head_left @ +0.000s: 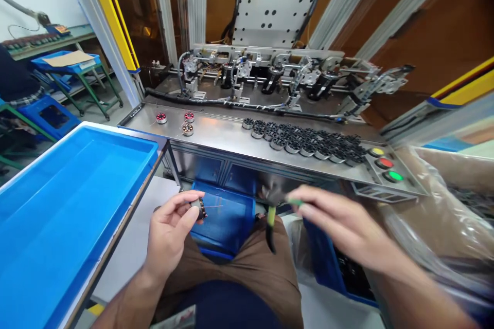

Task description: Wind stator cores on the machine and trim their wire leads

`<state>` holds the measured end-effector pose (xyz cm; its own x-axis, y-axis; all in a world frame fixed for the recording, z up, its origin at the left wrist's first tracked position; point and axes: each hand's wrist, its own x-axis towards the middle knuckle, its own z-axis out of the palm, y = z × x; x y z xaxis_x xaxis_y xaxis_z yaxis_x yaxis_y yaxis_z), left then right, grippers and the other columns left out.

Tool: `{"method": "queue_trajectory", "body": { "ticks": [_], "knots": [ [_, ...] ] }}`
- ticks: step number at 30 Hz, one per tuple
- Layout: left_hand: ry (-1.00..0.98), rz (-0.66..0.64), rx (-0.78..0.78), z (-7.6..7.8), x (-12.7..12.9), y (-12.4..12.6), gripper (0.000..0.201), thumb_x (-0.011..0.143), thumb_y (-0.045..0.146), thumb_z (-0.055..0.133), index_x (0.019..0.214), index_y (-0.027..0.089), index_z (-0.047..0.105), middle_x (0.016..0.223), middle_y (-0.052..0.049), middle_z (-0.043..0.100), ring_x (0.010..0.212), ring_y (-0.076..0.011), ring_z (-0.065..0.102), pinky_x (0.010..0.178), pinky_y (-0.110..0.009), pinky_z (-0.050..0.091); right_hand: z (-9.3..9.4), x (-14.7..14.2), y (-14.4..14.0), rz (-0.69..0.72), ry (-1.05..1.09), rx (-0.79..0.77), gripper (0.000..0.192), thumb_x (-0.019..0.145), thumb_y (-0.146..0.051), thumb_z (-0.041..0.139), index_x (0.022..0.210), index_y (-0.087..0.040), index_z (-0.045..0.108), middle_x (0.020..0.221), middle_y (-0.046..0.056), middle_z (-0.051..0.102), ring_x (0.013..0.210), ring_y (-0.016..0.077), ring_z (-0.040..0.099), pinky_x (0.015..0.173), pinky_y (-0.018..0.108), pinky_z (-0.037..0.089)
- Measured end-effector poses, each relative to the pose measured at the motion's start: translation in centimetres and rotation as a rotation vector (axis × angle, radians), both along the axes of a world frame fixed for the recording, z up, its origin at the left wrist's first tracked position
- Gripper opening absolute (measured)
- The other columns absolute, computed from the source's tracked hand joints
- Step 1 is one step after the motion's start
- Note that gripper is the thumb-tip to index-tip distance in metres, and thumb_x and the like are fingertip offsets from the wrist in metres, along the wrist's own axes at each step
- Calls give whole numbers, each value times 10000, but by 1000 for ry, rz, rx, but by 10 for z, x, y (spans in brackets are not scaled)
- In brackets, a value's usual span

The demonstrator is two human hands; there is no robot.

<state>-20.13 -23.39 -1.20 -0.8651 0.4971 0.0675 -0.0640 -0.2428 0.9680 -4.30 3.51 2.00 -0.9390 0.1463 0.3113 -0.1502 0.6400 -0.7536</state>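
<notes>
My left hand (169, 234) pinches a small wound motor stator (198, 209) between thumb and fingers, above my lap. A thin copper-coloured wire (213, 206) sticks out from the stator to the right. Over my right thigh, my right hand (339, 221) is closed on a pair of pliers (271, 216) by one green handle. The other handle, yellow-green with a black end, hangs down. Motion blurs the pliers' jaws and my right fingers. The pliers are apart from the stator and its wire.
Several black stators (304, 141) crowd the metal bench (219, 131); three red or copper-wound ones (188, 129) sit at its left. Behind is a winding machine (274, 79). A blue tray (77, 205) stands left, push buttons (385, 163) and a plastic-lined box (436, 205) right.
</notes>
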Motion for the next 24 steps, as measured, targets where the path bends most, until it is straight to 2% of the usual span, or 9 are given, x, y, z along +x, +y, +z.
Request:
{"method": "queue_trajectory", "body": {
  "ticks": [2, 5, 8, 10, 12, 15, 18, 21, 24],
  "knots": [
    [-24, -52, -17, 1, -2, 6, 222, 863, 241, 714, 1080, 200, 741, 1125, -96, 742, 804, -157, 704, 686, -245, 609, -34, 26, -27, 93, -198, -242, 206, 994, -310, 477, 1013, -276, 679, 792, 48, 666, 709, 205, 638, 636, 310, 519],
    [-39, -145, -10, 3, -3, 19, 253, 855, 233, 725, 1106, 201, 737, 1150, -96, 737, 809, -154, 711, 707, -242, 610, -79, 46, -76, 50, -318, -626, 331, 973, -476, 498, 871, -195, 639, 719, 20, 575, 672, 161, 566, 647, 283, 490],
    [-37, -190, -9, 6, -1, 30, 301, 814, 177, 761, 1112, 211, 736, 1160, -88, 742, 827, -152, 718, 719, -229, 609, -102, 54, -114, -23, -245, -760, 501, 838, -652, 603, 1050, -199, 628, 837, 30, 575, 777, 185, 579, 754, 321, 516],
    [-31, -194, -14, 7, 1, 34, 325, 795, 150, 774, 1110, 219, 736, 1154, -83, 748, 814, -146, 722, 712, -221, 611, -104, 57, -127, -15, -246, -731, 788, 634, -630, 806, 1256, -209, 566, 1010, 61, 603, 952, 238, 606, 915, 373, 509],
    [-21, -184, -18, 8, 3, 36, 330, 789, 145, 777, 1109, 216, 734, 1147, -88, 753, 799, -148, 727, 698, -225, 615, -102, 59, -132, 22, -320, -700, 971, 552, -466, 897, 1388, -208, 477, 1135, 84, 609, 1074, 263, 604, 1026, 397, 470],
    [-9, -162, -27, 9, 6, 33, 332, 784, 148, 778, 1108, 205, 734, 1132, -98, 758, 792, -160, 732, 684, -237, 623, -101, 57, -131, 9, -372, -626, 828, 708, -268, 764, 1458, -216, 416, 1125, 87, 644, 1050, 235, 645, 1003, 399, 509],
    [-15, -158, -35, 10, 9, 31, 333, 782, 145, 779, 1106, 207, 738, 1124, -95, 759, 784, -161, 733, 669, -231, 624, -101, 48, -125, -69, -226, -444, 695, 795, -180, 616, 1462, -226, 427, 1074, 95, 678, 977, 222, 682, 943, 389, 556],
    [-21, -181, -30, 11, 13, 29, 327, 789, 140, 773, 1103, 225, 743, 1131, -81, 757, 780, -146, 729, 670, -209, 619, -94, 34, -118, -71, -37, -299, 690, 787, -125, 568, 1456, -228, 429, 1036, 87, 703, 949, 217, 698, 950, 386, 561],
    [-21, -191, -24, 12, 15, 29, 326, 786, 144, 774, 1102, 220, 744, 1132, -91, 757, 788, -154, 732, 680, -215, 620, -80, 21, -113, -26, 106, -247, 762, 738, -81, 538, 1473, -222, 396, 1061, 81, 705, 993, 220, 692, 989, 396, 543]
  ]
}}
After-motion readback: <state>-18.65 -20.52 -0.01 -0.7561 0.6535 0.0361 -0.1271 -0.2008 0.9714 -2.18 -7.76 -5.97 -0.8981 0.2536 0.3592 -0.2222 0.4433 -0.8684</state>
